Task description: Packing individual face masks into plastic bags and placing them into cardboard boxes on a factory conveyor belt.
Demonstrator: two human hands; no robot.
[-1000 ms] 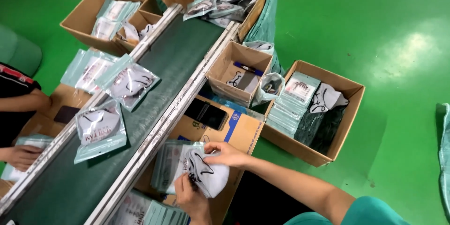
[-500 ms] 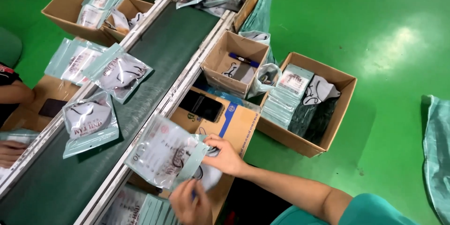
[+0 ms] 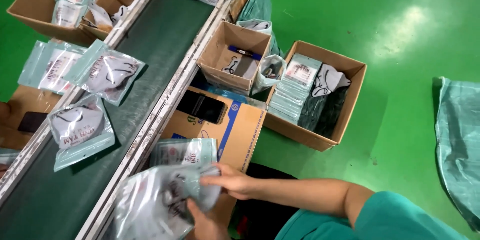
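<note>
Both hands work on one clear plastic pouch (image 3: 155, 205) with a grey mask inside, at about 7 o'clock in the view, over the near rail of the conveyor belt (image 3: 150, 55). The right hand (image 3: 235, 180) comes in from 4 o'clock; its grip is pressed together on the upper right edge of the pouch, thumb and fingers pinching the plastic. The left hand (image 3: 202, 222) rises from 6 o'clock under the pouch; its fingers are closed on the lower right part of the same pouch, but the picture is blurred there.

Just behind the pouch, toward 12 o'clock, a stack of pouches (image 3: 185, 151) lies against the flat cardboard box (image 3: 235, 130), and a dark phone (image 3: 202, 106) rests on that box. On the dark green belt lie two filled pouches: one (image 3: 80, 130) at 9 o'clock and one (image 3: 110, 70) at 10 o'clock. At 12 o'clock a small open box (image 3: 235, 55) holds a blue pen (image 3: 245, 51). At 2 o'clock a bigger open box (image 3: 350, 100) stands on the green floor (image 3: 400, 45) with a row of empty pouches (image 3: 295, 87) and dark masks (image 3: 327, 100) in it. At the 9 o'clock edge, part of another person's arm shows.
</note>
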